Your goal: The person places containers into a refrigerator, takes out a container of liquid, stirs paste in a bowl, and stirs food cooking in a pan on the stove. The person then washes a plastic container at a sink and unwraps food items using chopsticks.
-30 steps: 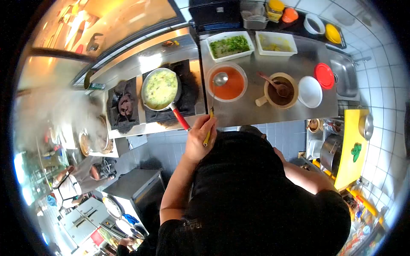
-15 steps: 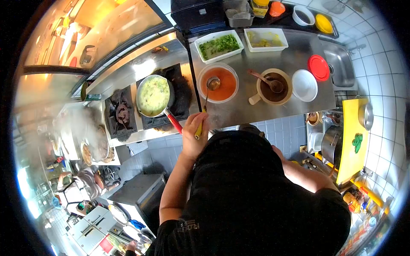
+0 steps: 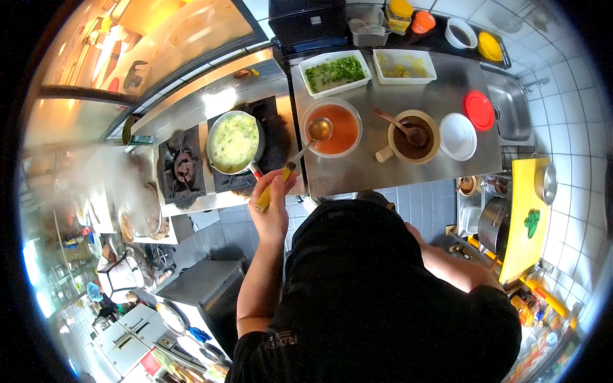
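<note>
My left hand [image 3: 273, 196] is closed around the yellow handle of a ladle [image 3: 320, 129]. The ladle's bowl holds liquid and is over a round white tub [image 3: 360, 132] of orange-red broth [image 3: 343, 135]. Just beyond that hand, on the stove, a saucepan [image 3: 258, 153] contains a pale yellow-green, egg-like mixture [image 3: 234, 142]; its red handle is partly covered by the hand. My right hand [image 3: 415, 233] hangs low by my right side, its fingers mostly hidden behind my dark shirt.
On the steel counter [image 3: 357, 179] stand a beige pot [image 3: 389, 143] with a wooden ladle, a white bowl [image 3: 458, 136], a red lid [image 3: 479, 110], a tray of chopped greens [image 3: 335, 74] and another white tray [image 3: 405, 67]. A yellow cutting board [image 3: 523, 217] is right; a person [image 3: 121, 273] works far left.
My left hand has moved left and slightly up toward the saucepan handle. The ladle now slants more, its bowl raised with liquid in it. My right hand stays at my side.
</note>
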A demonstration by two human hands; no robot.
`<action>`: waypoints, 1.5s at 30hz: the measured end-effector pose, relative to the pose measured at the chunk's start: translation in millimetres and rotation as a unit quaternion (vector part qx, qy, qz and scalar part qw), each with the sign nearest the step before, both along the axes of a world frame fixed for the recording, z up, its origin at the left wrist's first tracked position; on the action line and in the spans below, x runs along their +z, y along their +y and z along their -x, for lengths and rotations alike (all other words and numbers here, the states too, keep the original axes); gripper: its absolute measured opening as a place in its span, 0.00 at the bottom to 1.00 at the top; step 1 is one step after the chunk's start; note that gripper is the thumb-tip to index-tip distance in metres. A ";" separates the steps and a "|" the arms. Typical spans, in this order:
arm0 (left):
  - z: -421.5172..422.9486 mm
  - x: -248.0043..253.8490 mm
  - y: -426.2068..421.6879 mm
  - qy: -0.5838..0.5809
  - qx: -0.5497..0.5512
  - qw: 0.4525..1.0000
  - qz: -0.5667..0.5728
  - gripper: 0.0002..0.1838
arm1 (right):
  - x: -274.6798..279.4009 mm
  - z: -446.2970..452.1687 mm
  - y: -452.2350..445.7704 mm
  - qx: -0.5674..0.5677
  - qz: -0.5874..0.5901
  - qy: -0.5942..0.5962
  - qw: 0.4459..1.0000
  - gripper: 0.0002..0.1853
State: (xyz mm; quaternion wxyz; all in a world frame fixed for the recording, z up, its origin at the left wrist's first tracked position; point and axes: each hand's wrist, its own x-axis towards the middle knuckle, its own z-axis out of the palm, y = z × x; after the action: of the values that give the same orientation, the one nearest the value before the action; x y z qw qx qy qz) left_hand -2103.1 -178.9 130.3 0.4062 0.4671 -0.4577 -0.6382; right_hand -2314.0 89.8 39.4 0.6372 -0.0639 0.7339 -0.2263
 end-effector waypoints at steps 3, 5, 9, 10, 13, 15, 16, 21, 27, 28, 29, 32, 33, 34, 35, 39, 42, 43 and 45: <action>-15.8 12.5 -5.8 0.041 0.050 0.998 -0.024 0.14 | -26.2 -1.1 12.0 -0.040 0.004 -0.030 0.999 0.17; -27.0 20.5 -8.6 0.048 0.087 0.995 0.004 0.15 | -37.9 -1.8 16.9 -0.063 0.005 -0.045 0.997 0.17; -61.5 30.2 -15.6 0.084 0.143 0.985 0.039 0.15 | -49.5 -1.3 22.8 -0.103 0.004 -0.070 0.992 0.17; -67.6 32.7 -16.8 0.078 0.154 0.983 0.056 0.16 | -51.6 -1.2 24.3 -0.112 0.004 -0.075 0.991 0.17; -83.8 28.5 -23.1 0.045 0.181 0.978 0.089 0.16 | -57.1 -1.5 26.7 -0.139 0.005 -0.089 0.986 0.16; -93.6 13.2 -27.6 0.001 0.181 0.975 0.127 0.15 | -60.9 -4.2 29.4 -0.156 0.005 -0.100 0.983 0.16; -97.9 3.2 -31.1 -0.046 0.160 0.977 0.136 0.13 | -62.5 -4.9 30.3 -0.165 0.005 -0.105 0.981 0.16; -114.2 -30.2 -44.9 -0.441 -0.040 0.792 0.420 0.15 | -73.6 -6.7 33.3 -0.212 0.009 -0.134 0.968 0.16; -139.7 -69.3 -67.7 -0.508 -0.186 0.703 0.462 0.20 | -86.4 -8.4 39.8 -0.268 0.018 -0.170 0.948 0.15; -144.9 -76.0 -74.3 -0.515 -0.202 0.688 0.470 0.20 | -88.4 -8.7 41.0 -0.277 0.019 -0.177 0.944 0.15; -148.0 -77.5 -79.7 -0.521 -0.218 0.672 0.478 0.21 | -92.3 -8.9 43.1 -0.285 0.022 -0.183 0.941 0.15; -158.7 -76.1 -88.7 -0.550 -0.253 0.647 0.464 0.21 | -100.8 -9.1 48.3 -0.312 0.029 -0.205 0.927 0.15; -162.4 -73.9 -91.2 -0.557 -0.264 0.641 0.458 0.22 | -102.7 -10.8 49.9 -0.322 0.032 -0.214 0.922 0.15; -168.8 -77.5 -92.9 -0.545 -0.264 0.641 0.472 0.22 | -104.9 -11.2 51.3 -0.327 0.033 -0.218 0.919 0.15; -168.6 -72.3 -91.2 -0.549 -0.260 0.642 0.467 0.22 | -107.6 -12.6 53.4 -0.332 0.031 -0.223 0.916 0.15; -157.2 -50.4 -74.5 -0.535 -0.219 0.697 0.425 0.16 | -101.3 -13.6 52.7 -0.309 0.026 -0.194 0.931 0.15; -144.6 -32.9 -59.8 -0.492 -0.150 0.758 0.401 0.12 | -98.3 -14.5 51.2 -0.292 0.024 -0.176 0.940 0.15; -140.7 -26.0 -56.1 -0.475 -0.123 0.776 0.397 0.11 | -97.8 -14.9 50.8 -0.287 0.023 -0.172 0.942 0.14; -139.2 -19.5 -52.8 -0.453 -0.064 0.803 0.381 0.10 | -97.3 -14.9 50.1 -0.277 0.022 -0.162 0.947 0.14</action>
State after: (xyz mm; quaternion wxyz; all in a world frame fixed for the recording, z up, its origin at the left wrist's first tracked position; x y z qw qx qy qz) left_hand -1963.9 -231.7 110.8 0.2561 0.4798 -0.8251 -0.1528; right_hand -2299.1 139.9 -57.9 0.6586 0.1651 0.6040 -0.4174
